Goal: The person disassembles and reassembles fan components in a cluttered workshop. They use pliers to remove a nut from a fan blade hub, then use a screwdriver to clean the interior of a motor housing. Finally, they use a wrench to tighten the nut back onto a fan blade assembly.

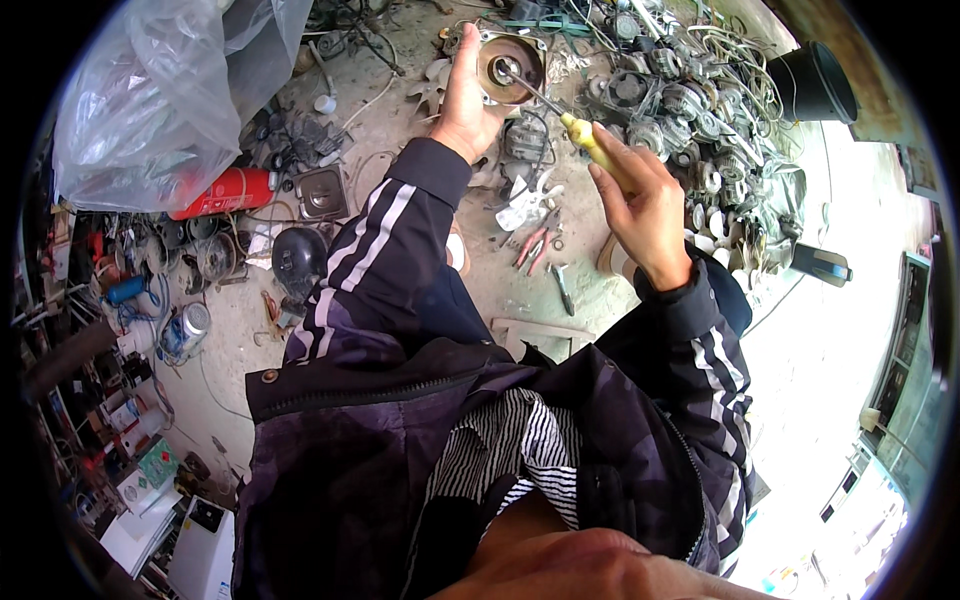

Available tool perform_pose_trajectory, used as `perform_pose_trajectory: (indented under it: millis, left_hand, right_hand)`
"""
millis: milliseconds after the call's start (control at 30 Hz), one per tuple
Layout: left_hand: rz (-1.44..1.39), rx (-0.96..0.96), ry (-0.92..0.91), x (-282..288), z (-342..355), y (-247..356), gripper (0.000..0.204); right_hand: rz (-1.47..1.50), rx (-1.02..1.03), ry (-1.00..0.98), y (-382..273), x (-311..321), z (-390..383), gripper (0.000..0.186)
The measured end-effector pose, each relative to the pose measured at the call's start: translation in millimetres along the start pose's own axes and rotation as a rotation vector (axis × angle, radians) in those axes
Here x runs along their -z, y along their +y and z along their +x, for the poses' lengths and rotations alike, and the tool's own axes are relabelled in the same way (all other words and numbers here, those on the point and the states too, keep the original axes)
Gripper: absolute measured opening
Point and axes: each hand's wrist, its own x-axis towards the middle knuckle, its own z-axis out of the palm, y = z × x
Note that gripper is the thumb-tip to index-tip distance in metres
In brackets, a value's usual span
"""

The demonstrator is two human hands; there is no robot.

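My left hand [467, 108] is wrapped round the left side of a round metal motor end cover [527, 62] with a squarish flange, its hollow inside facing me. In my right hand [645, 200] is a screwdriver with a yellow handle [597, 150]. The screwdriver's shaft [535, 92] reaches into the cover, and its tip is at the hub [503, 70] in the middle. Whether the tip presses on the hub or only rests there, I cannot tell. Below on the floor lie red-handled pliers [533, 248] and a dark-handled tool [566, 290].
A large heap of motor parts [680, 110] and wires covers the floor at right, near a black bucket [815, 85]. At left are a big clear plastic bag [160, 100], a red cylinder [230, 193] and a metal tray [321, 193]. A small motor [528, 138] lies beyond the pliers.
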Motion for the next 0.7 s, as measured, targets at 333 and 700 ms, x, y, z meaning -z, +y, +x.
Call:
perform_pose_trajectory:
  millis: [333,700]
  left_hand:
    - [0.274,-0.173,0.077,11,8,-6,0.069]
    - [0.765,-0.32,0.012,11,4,-3,0.051]
  right_hand:
    - [-0.085,0.003,0.013,3,2,1,0.038]
    - [-0.367,0.208,0.025,-6,13,3,0.039]
